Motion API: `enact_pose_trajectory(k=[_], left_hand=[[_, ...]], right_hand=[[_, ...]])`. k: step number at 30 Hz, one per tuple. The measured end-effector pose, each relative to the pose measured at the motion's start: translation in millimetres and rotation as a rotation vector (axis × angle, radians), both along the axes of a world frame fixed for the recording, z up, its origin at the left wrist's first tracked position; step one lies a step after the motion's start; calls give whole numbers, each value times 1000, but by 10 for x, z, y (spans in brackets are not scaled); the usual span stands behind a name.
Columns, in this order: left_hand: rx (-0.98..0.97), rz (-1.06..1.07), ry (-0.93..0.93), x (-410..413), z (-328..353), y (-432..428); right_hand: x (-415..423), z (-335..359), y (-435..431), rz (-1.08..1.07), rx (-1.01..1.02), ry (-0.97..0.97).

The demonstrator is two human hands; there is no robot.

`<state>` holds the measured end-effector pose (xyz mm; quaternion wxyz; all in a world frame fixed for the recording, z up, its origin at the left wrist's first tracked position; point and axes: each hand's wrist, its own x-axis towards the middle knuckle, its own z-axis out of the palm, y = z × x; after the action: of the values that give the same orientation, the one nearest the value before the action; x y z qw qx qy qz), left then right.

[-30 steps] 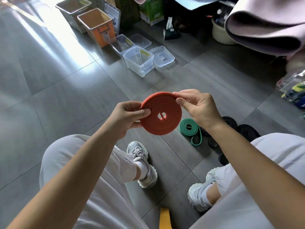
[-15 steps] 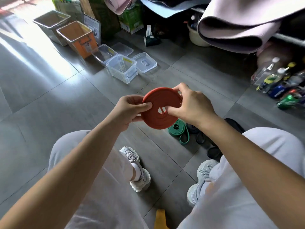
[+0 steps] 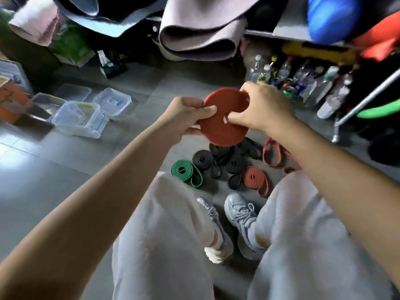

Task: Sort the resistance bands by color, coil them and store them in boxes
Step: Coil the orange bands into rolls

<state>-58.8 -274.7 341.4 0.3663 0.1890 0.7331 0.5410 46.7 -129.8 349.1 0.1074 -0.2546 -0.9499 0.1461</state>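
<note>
right hand (image 3: 262,107) has slid from the rim to pinch the red coil (image 3: 218,128) at its centre hole while the left hand (image 3: 188,118) pinches the other edge, up above the floor pile (image 3: 229,158), so it looks fully wound (bit blurry tho) and ready for the clear box (image 3: 71,124)

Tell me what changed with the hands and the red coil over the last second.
The right hand slid from the upper rim of the red coiled band down across its face; its fingers now pinch beside the centre hole. The left hand kept gripping the left edge, and the coil stayed wound, held up above the floor. The view swung right.
</note>
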Motion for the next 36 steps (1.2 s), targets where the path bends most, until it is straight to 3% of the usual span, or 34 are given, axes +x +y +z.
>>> enact_pose_trajectory(k=[6, 12, 23, 31, 33, 36], left_hand=[[37, -248, -111, 376, -122, 1071], [-76, -319, -270, 642, -646, 1691], [-300, -293, -492, 854, -2554, 2410], [-424, -235, -230, 824, -3862, 2785], [-460, -340, -91, 797, -4140, 2757], [-642, -749, 272, 776, -4445, 2666]], right_hand=[[687, -168, 766, -304, -48, -36], [1106, -630, 1217, -402, -89, -122], [1385, -2612, 1922, -549, -498, -333], [1230, -4061, 2156, -710, -711, -237], [1203, -4324, 2158, -741, -752, -242], [1264, -4585, 2140, -778, -754, -288]])
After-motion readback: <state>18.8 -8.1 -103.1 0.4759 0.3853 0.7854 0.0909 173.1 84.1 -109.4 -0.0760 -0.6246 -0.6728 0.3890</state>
